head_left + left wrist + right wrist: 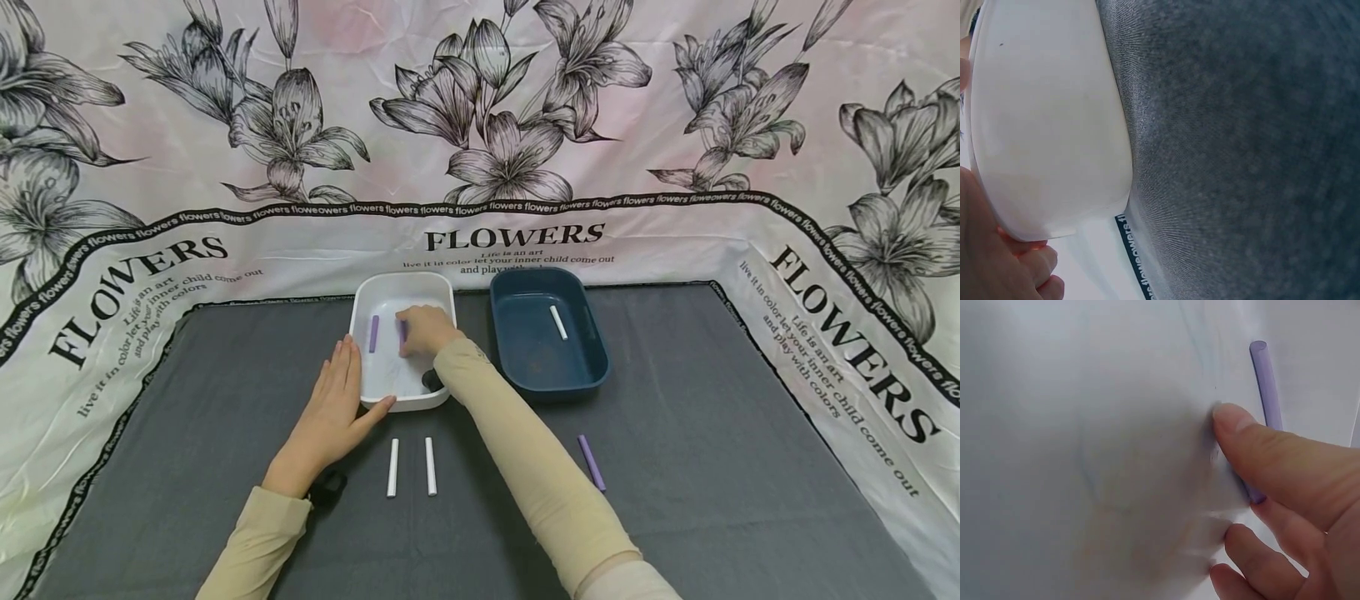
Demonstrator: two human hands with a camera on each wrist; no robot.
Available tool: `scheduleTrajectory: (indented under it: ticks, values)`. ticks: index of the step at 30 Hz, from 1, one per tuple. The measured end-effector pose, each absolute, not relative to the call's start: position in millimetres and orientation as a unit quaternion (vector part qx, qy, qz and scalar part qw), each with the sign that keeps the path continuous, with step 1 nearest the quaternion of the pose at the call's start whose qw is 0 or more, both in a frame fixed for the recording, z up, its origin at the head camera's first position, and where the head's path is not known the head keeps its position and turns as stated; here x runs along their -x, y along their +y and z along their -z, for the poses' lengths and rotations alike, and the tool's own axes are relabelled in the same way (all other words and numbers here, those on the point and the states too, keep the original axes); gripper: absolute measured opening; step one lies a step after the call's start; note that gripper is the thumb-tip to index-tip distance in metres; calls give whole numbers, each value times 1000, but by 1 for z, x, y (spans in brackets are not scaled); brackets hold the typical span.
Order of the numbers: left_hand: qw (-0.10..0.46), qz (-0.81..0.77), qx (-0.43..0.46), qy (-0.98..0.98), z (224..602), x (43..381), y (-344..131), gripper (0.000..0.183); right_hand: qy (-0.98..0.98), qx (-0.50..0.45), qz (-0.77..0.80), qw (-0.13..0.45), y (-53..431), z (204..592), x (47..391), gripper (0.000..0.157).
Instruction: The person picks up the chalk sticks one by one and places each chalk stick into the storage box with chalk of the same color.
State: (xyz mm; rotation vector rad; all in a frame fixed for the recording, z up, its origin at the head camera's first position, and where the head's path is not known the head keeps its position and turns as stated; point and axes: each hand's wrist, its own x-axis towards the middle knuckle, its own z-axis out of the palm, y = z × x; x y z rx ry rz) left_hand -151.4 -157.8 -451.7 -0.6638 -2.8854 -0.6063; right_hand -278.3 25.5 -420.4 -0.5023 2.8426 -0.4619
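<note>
In the head view, my right hand (pixel 427 331) reaches into a white tray (pixel 403 402) and pinches a purple chalk stick (pixel 402 333) between thumb and fingers. The right wrist view shows the thumb (pixel 1272 453) over that stick, with its lower end showing by the fingers. Another purple chalk stick (pixel 373 333) lies in the tray, to the left of the hand. My left hand (pixel 326 417) rests against the tray's near left corner, its fingers straight along the left side and the thumb at the near rim.
To the right stands a dark blue tray (pixel 551 390) with a white chalk stick (pixel 558 322) inside. Two white chalk sticks (pixel 392 468) lie on the grey cloth (pixel 720 450) before the white tray. A purple chalk stick (pixel 591 463) lies right of my right forearm.
</note>
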Motion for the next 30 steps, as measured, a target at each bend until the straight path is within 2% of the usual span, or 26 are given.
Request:
scheduleTrajectory:
  ticks: [30]
  values:
    - [55,200,220,-953,448,150,-156,99,963,162,176,123,26,426,279,86]
